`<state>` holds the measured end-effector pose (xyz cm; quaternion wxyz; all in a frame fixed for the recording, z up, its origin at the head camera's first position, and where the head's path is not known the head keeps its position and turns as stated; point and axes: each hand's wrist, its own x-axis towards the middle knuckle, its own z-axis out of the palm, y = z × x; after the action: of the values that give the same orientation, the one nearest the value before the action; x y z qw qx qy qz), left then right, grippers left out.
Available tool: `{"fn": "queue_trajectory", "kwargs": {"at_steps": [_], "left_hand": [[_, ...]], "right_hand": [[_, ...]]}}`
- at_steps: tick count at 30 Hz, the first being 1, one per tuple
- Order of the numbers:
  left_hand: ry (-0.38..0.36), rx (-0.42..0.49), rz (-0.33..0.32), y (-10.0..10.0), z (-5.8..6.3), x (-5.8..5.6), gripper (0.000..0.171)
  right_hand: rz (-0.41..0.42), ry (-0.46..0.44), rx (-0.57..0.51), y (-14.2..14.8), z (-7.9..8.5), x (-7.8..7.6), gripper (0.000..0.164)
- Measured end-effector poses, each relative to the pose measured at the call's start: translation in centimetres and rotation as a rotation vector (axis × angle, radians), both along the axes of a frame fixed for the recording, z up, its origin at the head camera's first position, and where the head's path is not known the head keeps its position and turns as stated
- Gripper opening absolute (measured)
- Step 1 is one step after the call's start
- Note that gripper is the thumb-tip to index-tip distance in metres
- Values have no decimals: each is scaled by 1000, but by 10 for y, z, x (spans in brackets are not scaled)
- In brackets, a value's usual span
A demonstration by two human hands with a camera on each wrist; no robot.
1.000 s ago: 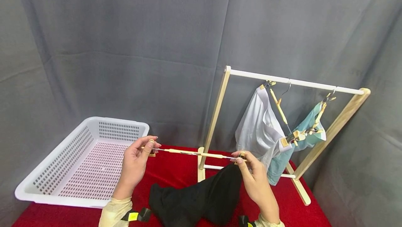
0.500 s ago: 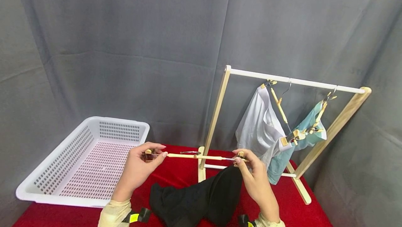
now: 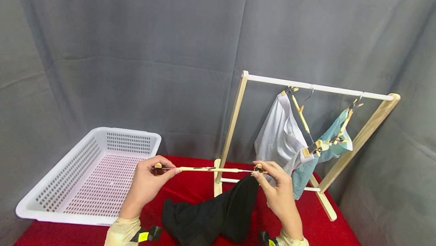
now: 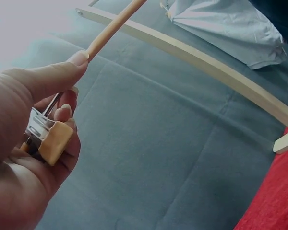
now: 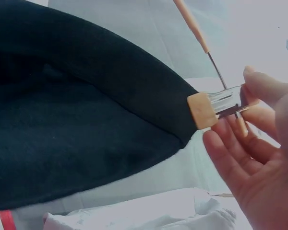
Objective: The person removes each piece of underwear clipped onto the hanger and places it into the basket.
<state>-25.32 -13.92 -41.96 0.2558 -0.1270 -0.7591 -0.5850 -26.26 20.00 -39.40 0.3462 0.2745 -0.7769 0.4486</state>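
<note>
A wooden clip hanger (image 3: 225,170) is held level between the two hands above the red cloth. Its left end lies in my left hand (image 3: 144,183), thumb along the rod. In the left wrist view, the left clip (image 4: 55,143) sits against the curled fingers with no cloth in it. My right hand (image 3: 279,191) pinches the right clip (image 5: 202,110), which bites a corner of a black garment (image 3: 207,212). The garment's waistband edge (image 5: 120,52) hangs from that clip, and its lower part drapes onto the red cloth. The metal hook (image 3: 204,168) lies almost flat along the rod.
A white perforated basket (image 3: 68,218) stands at left. A wooden rack (image 3: 235,113) with a white bar (image 3: 272,80) stands at right, bearing a pale grey garment (image 3: 277,136) and a teal garment (image 3: 301,178) on clip hangers. Grey curtain (image 3: 136,49) encloses the back.
The left hand has shifted its grip, the thumb going from the clip onto the rod, and the hanger's left end has dropped slightly. The hook has turned. The right hand keeps its clip.
</note>
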Motion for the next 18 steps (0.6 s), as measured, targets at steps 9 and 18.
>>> {"fn": "queue_trajectory", "kwargs": {"at_steps": [9, 18], "left_hand": [[10, 8, -8, -1, -2, 0, 12], [5, 12, -4, -1, -1, -1, 13]], "right_hand": [[25, -4, -46, 5, -12, -9, 31], [21, -6, -41, 9, -21, -14, 28]]}}
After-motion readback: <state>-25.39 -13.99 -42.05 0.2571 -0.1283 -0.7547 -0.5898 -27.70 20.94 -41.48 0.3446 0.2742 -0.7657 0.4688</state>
